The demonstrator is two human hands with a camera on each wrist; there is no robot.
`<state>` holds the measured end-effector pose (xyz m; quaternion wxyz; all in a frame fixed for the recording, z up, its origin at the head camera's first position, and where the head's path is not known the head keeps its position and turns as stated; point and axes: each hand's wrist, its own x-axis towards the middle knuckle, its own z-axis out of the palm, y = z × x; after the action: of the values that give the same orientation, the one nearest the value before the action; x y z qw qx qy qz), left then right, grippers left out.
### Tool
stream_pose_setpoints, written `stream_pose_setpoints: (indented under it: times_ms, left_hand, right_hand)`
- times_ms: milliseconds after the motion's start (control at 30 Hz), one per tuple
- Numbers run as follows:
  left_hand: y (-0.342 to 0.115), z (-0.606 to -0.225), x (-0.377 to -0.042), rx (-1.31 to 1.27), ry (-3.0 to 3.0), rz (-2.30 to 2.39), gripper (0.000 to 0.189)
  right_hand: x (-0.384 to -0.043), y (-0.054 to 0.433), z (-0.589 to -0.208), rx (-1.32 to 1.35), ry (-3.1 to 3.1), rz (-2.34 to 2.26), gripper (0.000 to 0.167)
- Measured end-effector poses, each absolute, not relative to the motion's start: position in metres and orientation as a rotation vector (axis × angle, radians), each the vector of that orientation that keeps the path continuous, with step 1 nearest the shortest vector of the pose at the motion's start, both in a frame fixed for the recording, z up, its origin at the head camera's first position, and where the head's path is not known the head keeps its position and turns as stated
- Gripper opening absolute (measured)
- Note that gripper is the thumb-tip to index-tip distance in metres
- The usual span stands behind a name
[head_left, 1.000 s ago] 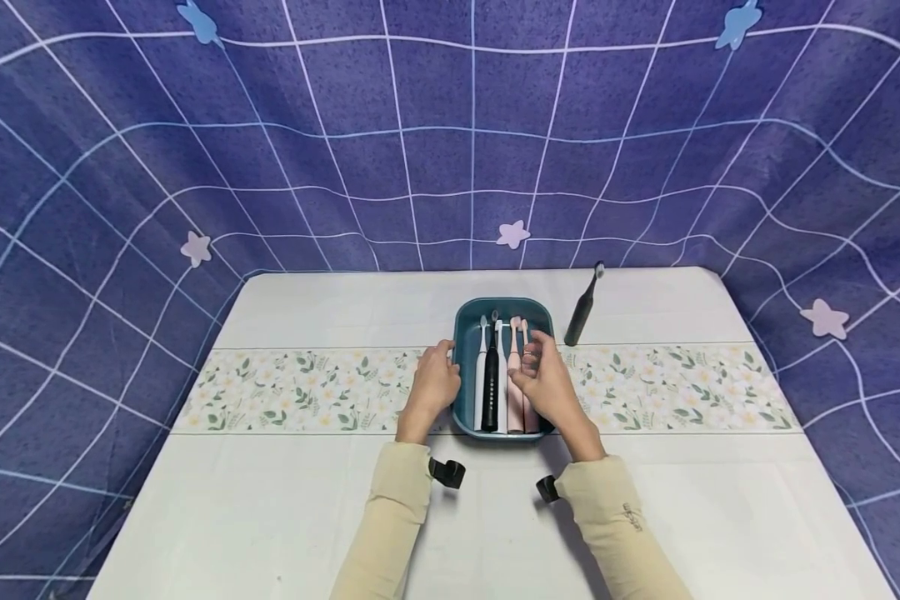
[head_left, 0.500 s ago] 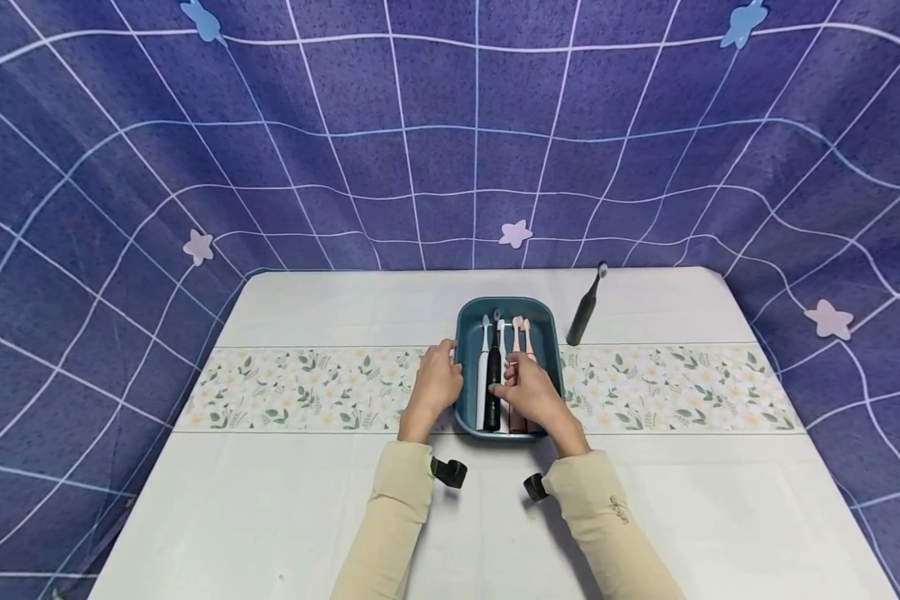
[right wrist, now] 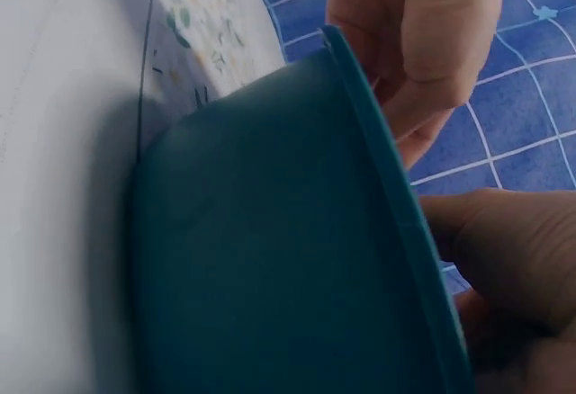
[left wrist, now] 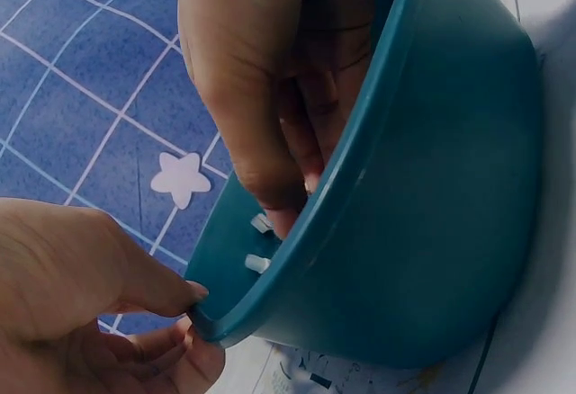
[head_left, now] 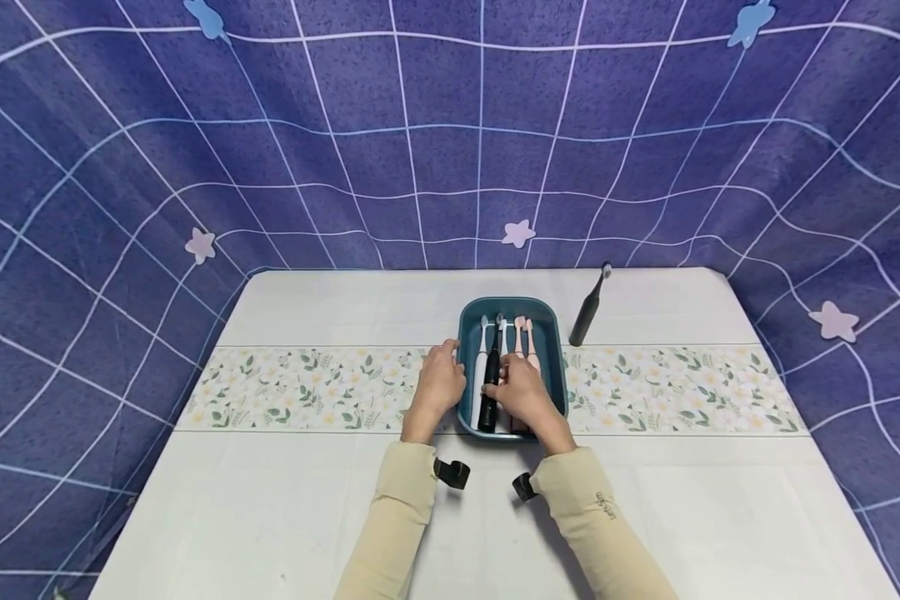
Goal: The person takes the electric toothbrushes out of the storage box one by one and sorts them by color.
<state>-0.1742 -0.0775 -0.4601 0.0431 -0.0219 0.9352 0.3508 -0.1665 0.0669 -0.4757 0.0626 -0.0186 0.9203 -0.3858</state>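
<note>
A teal plastic basin (head_left: pixel 561 350) holds several electric toothbrushes lying side by side. My left hand (head_left: pixel 438 385) pinches the basin's left rim, thumb on one side and fingers on the other in the left wrist view. Inside the basin my right hand (head_left: pixel 528 392) pinches a black electric toothbrush (head_left: pixel 489 408) by its handle, with the thumb on its left side. A white toothbrush (head_left: pixel 478 387) lies just left of it. The pink toothbrushes (head_left: pixel 532 343) are at the right, their handles mostly covered by my right hand. In the right wrist view the basin wall hides the toothbrushes.
Another black electric toothbrush (head_left: pixel 585 319) stands upright on the table behind the basin's right side. A floral band (head_left: pixel 300 387) crosses the white tablecloth (head_left: pixel 285 508). A blue checked curtain (head_left: pixel 345 158) with stars hangs behind and at both sides.
My right hand has moved left from over the pink toothbrushes to the black toothbrush and now grips it. That toothbrush's lower end has tilted slightly left. My left hand stays at the rim.
</note>
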Motion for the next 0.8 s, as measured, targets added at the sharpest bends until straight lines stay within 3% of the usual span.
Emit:
stream_pose_setpoints:
  times_ms: [200, 500, 800]
  left_hand:
    - [-0.078, -0.46, -0.174, -0.073, 2.868, 1.072, 0.041]
    - [-0.078, -0.463, -0.175, -0.065, 2.866, 1.065, 0.041]
    - [-0.078, -0.461, -0.175, -0.054, 2.883, 1.061, 0.041]
  right_hand:
    - [-0.167, 0.059, -0.475, -0.016, 2.812, -1.128, 0.033]
    - [-0.167, 0.048, -0.473, 0.062, 2.828, -1.04, 0.045]
    - [-0.168, 0.044, -0.473, 0.074, 2.861, -1.024, 0.044]
